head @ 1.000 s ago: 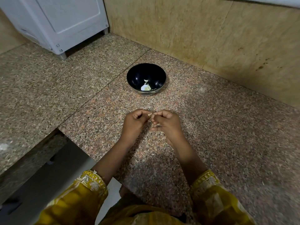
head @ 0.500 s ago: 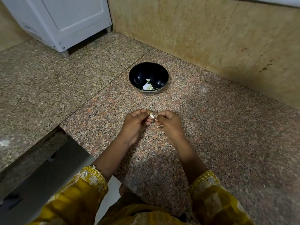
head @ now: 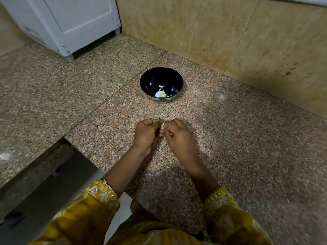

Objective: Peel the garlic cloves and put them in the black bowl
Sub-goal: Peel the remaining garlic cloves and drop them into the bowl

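Observation:
A glossy black bowl stands on the speckled granite counter, near the wall. Inside it lie pale garlic pieces. Below the bowl, my left hand and my right hand meet fingertip to fingertip just above the counter. Both pinch a small pale garlic clove, which shows only as a sliver between the fingers. Most of the clove is hidden by the curled fingers.
A white appliance stands at the back left on small feet. A beige stone wall runs behind the bowl. The counter's edge drops away at the lower left. Yellow embroidered sleeves cover both forearms.
The hands stay together in the same spot, fingers working at the clove. The clove's pale tip shows a little differently between the fingertips. The bowl has not moved.

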